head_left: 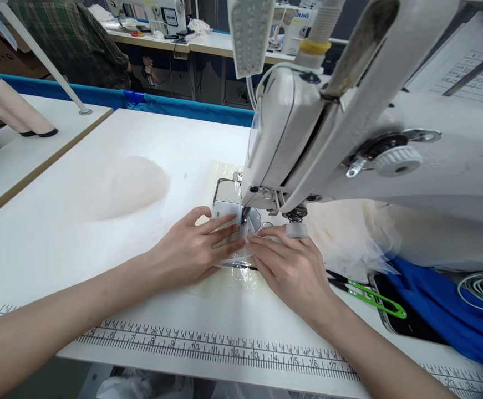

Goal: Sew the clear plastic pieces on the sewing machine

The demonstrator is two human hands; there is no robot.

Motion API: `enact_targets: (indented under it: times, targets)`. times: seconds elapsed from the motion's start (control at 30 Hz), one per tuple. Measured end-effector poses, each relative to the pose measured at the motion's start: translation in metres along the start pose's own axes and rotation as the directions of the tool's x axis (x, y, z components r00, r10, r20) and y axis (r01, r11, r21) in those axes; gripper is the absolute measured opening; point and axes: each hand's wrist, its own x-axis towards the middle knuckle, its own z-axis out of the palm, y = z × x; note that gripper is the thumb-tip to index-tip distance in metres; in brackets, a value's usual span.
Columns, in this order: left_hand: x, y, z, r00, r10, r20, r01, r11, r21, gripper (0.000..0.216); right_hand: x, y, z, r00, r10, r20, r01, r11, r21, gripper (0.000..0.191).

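Observation:
At the needle plate of a white sewing machine, both my hands lie palm down on a thin see-through piece of fabric. My left hand is open, its fingers spread and stretched toward the presser foot from the left. From the right, my right hand reaches in with its fingers stretched out and its fingertips on the fabric's edge, close to the left fingertips. Both thumbs are mostly hidden. The needle tip is too small to make out between the foot and my fingers.
Pale sheer fabric lies right of the machine's needle. Green-handled thread snips rest on a dark phone beside blue cloth. A pale oval piece lies left. A printed ruler runs along the front edge. A person sits beyond.

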Motion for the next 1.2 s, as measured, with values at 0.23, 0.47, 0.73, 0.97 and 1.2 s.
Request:
enact_targets:
  times: [0.23, 0.47, 0.73, 0.97, 1.2]
  targets:
    - [0.006, -0.013, 0.009, 1.000, -0.011, -0.018, 0.011, 0.999, 0.030, 0.036, 0.005, 0.010, 0.010, 1.000, 0.018, -0.014, -0.018, 1.000, -0.014, 0.020]
    - [0.001, -0.002, 0.006, 0.998, -0.013, -0.057, 0.017, 0.997, 0.079, 0.035, 0.003, 0.005, 0.006, 0.999, -0.029, 0.021, 0.031, 0.994, -0.103, 0.018]
    - [-0.003, -0.001, 0.007, 0.998, -0.009, -0.068, 0.010, 1.000, 0.015, 0.035, 0.002, 0.003, 0.004, 0.999, -0.052, 0.014, 0.054, 0.989, -0.139, 0.019]
    - [-0.001, -0.005, 0.010, 0.997, -0.023, -0.074, 0.020, 0.999, -0.032, 0.038, 0.003, 0.004, 0.005, 0.999, -0.039, 0.026, 0.043, 0.987, -0.154, 0.020]
    - [0.002, -0.009, 0.013, 0.994, -0.024, -0.109, 0.021, 0.999, -0.024, 0.034, 0.006, 0.006, 0.009, 0.999, -0.013, 0.039, 0.019, 0.988, -0.154, 0.022]
